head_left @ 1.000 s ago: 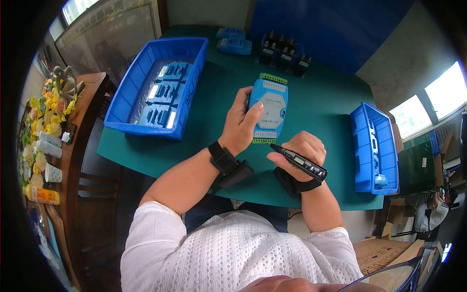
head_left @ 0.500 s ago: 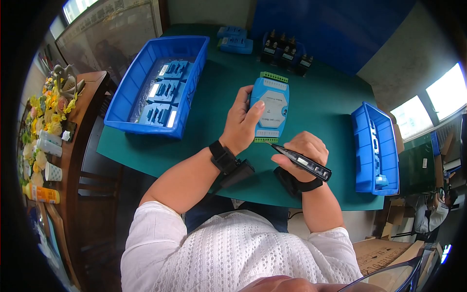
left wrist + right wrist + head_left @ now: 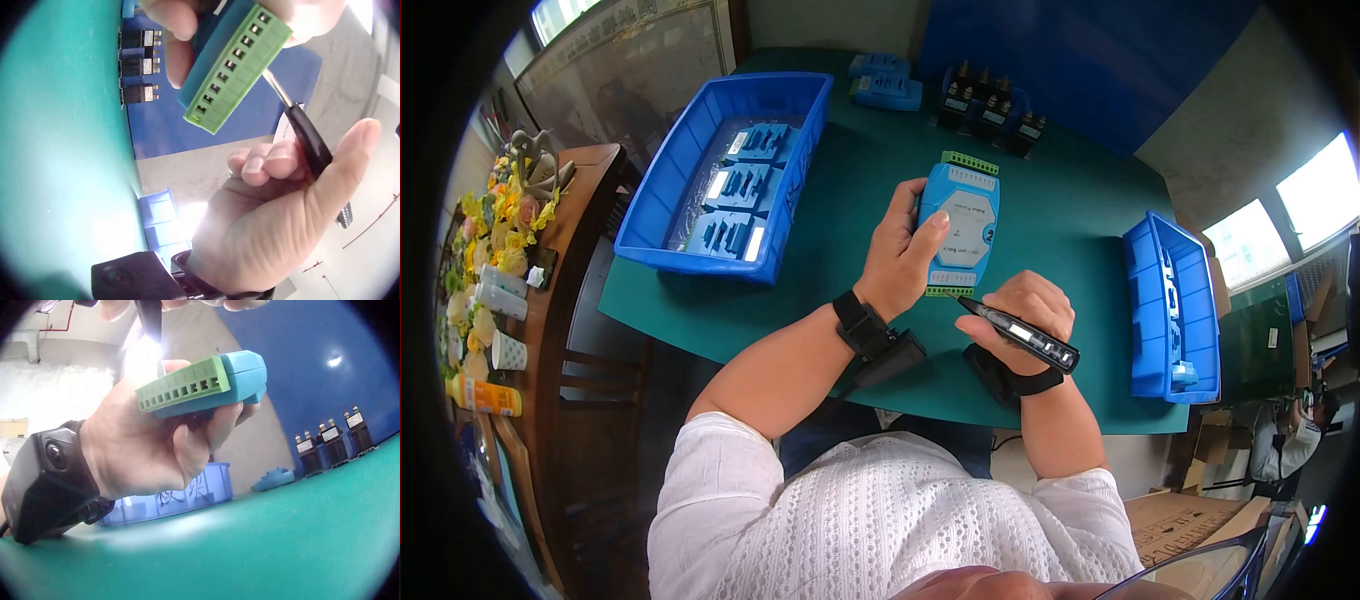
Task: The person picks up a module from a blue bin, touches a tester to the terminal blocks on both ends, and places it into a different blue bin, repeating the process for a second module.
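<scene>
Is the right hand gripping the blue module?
No, the left hand grips the blue module, while the right hand holds a black pen-like tool.

Black components with metal posts [image 3: 992,105] are grouped near a large blue panel [image 3: 1090,60], and a framed panel [image 3: 635,80] is seen at the far left. On a wooden side table [image 3: 597,172], yellow and pale flowers [image 3: 484,240], a grey ornament [image 3: 535,155], a dotted cup [image 3: 509,350] and a yellow bottle [image 3: 490,396] are set out, with a wooden chair [image 3: 600,390] placed beside it. At the right, bright windows [image 3: 1318,185], printed cardboard [image 3: 1185,525] and a distant person in white [image 3: 1295,445] are seen.
</scene>
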`<act>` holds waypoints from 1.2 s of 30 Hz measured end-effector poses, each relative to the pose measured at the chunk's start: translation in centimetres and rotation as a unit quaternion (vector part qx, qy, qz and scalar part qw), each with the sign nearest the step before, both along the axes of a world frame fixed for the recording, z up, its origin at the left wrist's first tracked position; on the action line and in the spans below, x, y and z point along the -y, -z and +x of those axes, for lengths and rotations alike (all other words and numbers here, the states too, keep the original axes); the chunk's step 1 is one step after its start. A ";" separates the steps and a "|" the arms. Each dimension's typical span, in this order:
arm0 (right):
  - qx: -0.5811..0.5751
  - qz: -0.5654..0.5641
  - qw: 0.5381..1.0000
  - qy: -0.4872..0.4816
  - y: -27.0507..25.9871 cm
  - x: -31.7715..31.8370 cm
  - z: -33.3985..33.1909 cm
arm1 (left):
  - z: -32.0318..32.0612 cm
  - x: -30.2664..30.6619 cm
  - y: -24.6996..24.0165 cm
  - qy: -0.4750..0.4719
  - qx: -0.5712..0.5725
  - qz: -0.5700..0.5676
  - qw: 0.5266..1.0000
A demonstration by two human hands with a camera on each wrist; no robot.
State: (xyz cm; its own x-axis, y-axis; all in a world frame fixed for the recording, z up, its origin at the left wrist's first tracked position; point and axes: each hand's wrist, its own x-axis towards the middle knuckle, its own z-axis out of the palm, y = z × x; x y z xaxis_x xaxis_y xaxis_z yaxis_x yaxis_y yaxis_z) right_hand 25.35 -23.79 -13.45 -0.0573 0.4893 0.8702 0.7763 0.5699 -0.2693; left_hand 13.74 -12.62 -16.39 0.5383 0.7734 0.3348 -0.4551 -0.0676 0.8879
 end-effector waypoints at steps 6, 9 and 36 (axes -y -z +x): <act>-0.008 -0.001 1.000 -0.006 -0.2 0.3 0.0 | -0.1 0.0 -0.1 0.004 0.006 -0.005 1.000; -0.022 0.001 1.000 -0.019 0.0 0.3 -0.1 | -0.1 0.0 -0.2 0.004 0.008 -0.006 1.000; -0.016 -0.013 0.999 -0.029 0.0 0.1 -0.3 | 0.1 0.0 0.2 -0.003 -0.008 0.008 1.000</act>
State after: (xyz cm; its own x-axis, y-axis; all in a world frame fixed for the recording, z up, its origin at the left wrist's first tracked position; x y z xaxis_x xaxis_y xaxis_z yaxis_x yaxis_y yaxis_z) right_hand 25.02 -23.86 -13.45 -0.0597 0.5084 0.8591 0.7328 0.6067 -0.3081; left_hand 13.82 -12.64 -16.55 0.5391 0.7713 0.3384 -0.4403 -0.0844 0.8939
